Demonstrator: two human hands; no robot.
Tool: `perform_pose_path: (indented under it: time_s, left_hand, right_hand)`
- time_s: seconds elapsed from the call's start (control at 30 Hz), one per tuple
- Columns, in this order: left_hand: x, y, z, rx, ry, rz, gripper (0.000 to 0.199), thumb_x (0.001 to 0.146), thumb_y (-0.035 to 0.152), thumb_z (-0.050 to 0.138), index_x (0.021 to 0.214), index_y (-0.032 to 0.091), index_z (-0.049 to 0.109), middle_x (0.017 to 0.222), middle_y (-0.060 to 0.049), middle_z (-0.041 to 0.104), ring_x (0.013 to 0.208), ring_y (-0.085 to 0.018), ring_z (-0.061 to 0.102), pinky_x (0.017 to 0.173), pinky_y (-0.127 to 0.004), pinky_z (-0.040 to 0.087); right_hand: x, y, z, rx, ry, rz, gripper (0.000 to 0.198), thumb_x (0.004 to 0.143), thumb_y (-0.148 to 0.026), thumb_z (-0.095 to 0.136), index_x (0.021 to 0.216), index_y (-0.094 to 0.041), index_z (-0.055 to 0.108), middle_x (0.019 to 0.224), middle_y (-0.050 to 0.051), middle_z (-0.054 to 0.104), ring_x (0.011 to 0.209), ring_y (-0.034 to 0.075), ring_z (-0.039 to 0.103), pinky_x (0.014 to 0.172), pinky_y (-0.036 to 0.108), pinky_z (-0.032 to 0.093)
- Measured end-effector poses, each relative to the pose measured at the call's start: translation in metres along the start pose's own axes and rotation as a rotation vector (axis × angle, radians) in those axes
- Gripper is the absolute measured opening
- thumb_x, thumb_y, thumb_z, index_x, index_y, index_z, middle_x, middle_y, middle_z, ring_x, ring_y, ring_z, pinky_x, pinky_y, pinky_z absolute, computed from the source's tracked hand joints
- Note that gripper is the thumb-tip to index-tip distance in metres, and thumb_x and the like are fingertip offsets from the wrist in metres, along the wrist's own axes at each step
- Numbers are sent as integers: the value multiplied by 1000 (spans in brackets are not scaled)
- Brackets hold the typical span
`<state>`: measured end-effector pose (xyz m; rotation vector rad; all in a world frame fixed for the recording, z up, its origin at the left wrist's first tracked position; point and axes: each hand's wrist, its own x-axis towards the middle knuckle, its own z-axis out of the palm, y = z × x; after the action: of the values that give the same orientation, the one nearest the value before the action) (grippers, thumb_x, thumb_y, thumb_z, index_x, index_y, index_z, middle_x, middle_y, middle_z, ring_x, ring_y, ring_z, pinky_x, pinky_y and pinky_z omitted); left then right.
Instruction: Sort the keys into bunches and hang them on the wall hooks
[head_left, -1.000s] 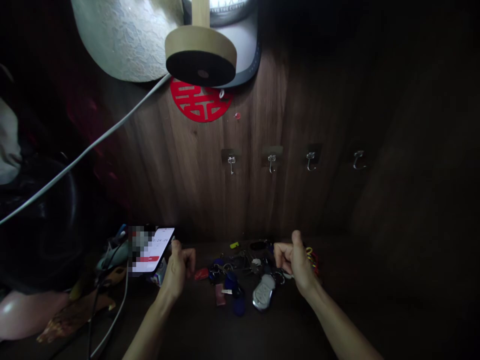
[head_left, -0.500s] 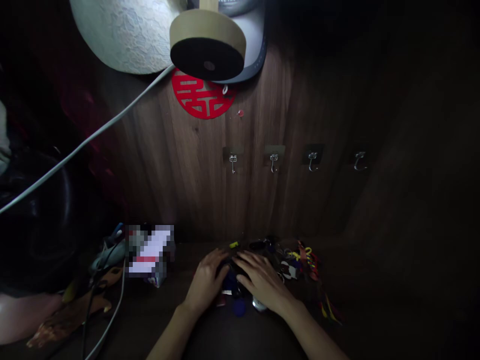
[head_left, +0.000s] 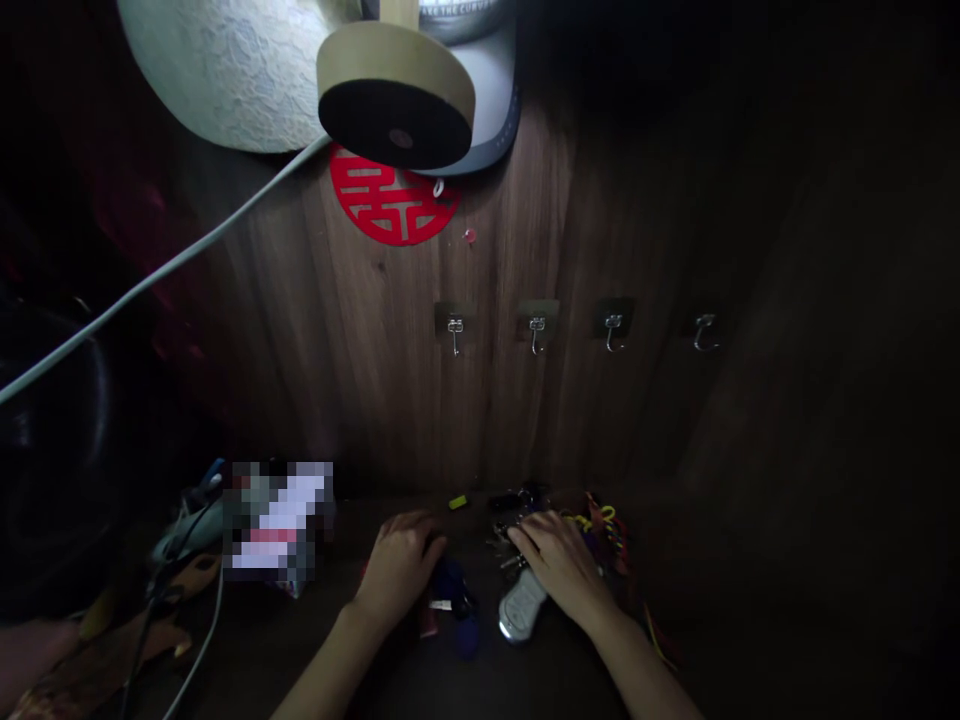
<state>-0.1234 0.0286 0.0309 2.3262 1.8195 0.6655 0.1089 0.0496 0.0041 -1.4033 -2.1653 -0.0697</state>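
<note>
My left hand (head_left: pixel 405 562) rests palm down on the dark wooden surface, thumb apart and fingers bent away from me, partly hidden. Beside its thumb lie dark blue tags or fobs (head_left: pixel 466 632), with a small white label (head_left: pixel 441 605) and a reddish piece (head_left: pixel 427 622). My right hand (head_left: pixel 559 562) lies palm down over a bunch of metal keys (head_left: pixel 513 562), fingers stretched out and loosely spread. Just below its thumb sits a silver-grey remote-like object (head_left: pixel 522 606). Red and yellow cords (head_left: pixel 609 520) lie behind and right of that hand. What is under the palms is hidden.
A small yellow-green item (head_left: pixel 457 502) lies near the wooden back panel. Several metal hooks (head_left: pixel 537 334) are on the panel, below a red paper cutout (head_left: pixel 394 215) and hanging caps (head_left: pixel 240 80). A round lamp-like piece (head_left: pixel 396 90) and white cable (head_left: pixel 165 265) hang in front. A blurred-out box (head_left: pixel 281 530) stands left.
My hands have moved apart, the right one to the right and the left one slightly left. More keys and the silver-grey object now show between them. The view has shifted slightly.
</note>
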Motion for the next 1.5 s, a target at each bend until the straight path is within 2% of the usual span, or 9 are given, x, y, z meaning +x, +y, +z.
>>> perform_pose_path:
  time_s: [0.1, 0.23, 0.43, 0.53, 0.63, 0.83, 1.07, 1.33, 1.5]
  left_hand:
    - [23, 10, 3, -13, -18, 66, 28, 86, 21, 45, 107, 22, 63, 110, -5, 66, 104, -22, 57, 91, -34, 42]
    - [53, 19, 22, -28, -58, 133, 37, 85, 13, 44, 117, 25, 57, 119, -4, 60, 108, -21, 54, 91, -31, 41]
    - [67, 19, 36, -44, -51, 92, 27, 82, 7, 45, 91, 18, 67, 95, -9, 65, 94, -22, 59, 84, -30, 44]
    - [62, 13, 31, -97, -11, 76, 21, 82, 10, 48, 91, 18, 65, 95, -8, 65, 91, -19, 61, 81, -27, 45]
    - [57, 7, 22, -166, 29, 59, 20, 83, 14, 47, 93, 19, 64, 95, -5, 67, 90, -17, 63, 81, -24, 45]
    - [58, 3, -7, -255, 93, 34, 19, 85, 27, 48, 80, 22, 65, 83, 0, 71, 79, -15, 65, 69, -21, 45]
    - [75, 26, -51, -424, 404, 150, 19, 85, 34, 50, 83, 21, 63, 82, 0, 66, 76, -16, 62, 66, -24, 45]
    - [104, 54, -92, -493, 662, 233, 14, 85, 29, 54, 85, 21, 65, 83, 0, 65, 76, -14, 60, 67, -22, 45]
    - [120, 68, -109, -524, 800, 250, 13, 84, 28, 55, 86, 20, 65, 81, 0, 64, 73, -12, 59, 66, -21, 45]
  right_hand:
    - [3, 7, 3, -53, 19, 34, 37, 94, -35, 35, 76, -22, 64, 80, 4, 65, 83, 21, 56, 75, 33, 37]
    - [4, 15, 8, -61, 81, 70, 32, 93, -33, 37, 79, -22, 64, 84, 4, 65, 86, 21, 55, 76, 32, 36]
    - [0, 17, 11, -69, 108, 80, 32, 94, -29, 36, 74, -22, 60, 81, 3, 64, 84, 21, 55, 75, 32, 35]
    - [0, 14, 11, -63, 106, 77, 32, 94, -28, 36, 73, -22, 60, 79, 3, 64, 82, 21, 54, 74, 33, 34]
    - [1, 13, 12, -41, 106, 47, 32, 94, -26, 37, 73, -22, 60, 79, 3, 64, 83, 21, 55, 75, 33, 34]
    - [1, 17, 19, -25, 150, -7, 29, 92, -26, 39, 73, -22, 60, 77, 2, 64, 80, 19, 55, 74, 31, 34]
    - [-1, 16, 24, 10, 176, -7, 26, 91, -21, 43, 71, -23, 60, 76, 1, 64, 79, 19, 56, 74, 30, 34]
    - [0, 20, 25, 69, 114, -19, 23, 90, -20, 43, 79, -24, 63, 81, 2, 66, 83, 19, 57, 74, 30, 35]
    - [-1, 21, 29, 73, 107, -6, 23, 90, -21, 43, 80, -24, 63, 82, 1, 67, 85, 20, 58, 78, 32, 34]
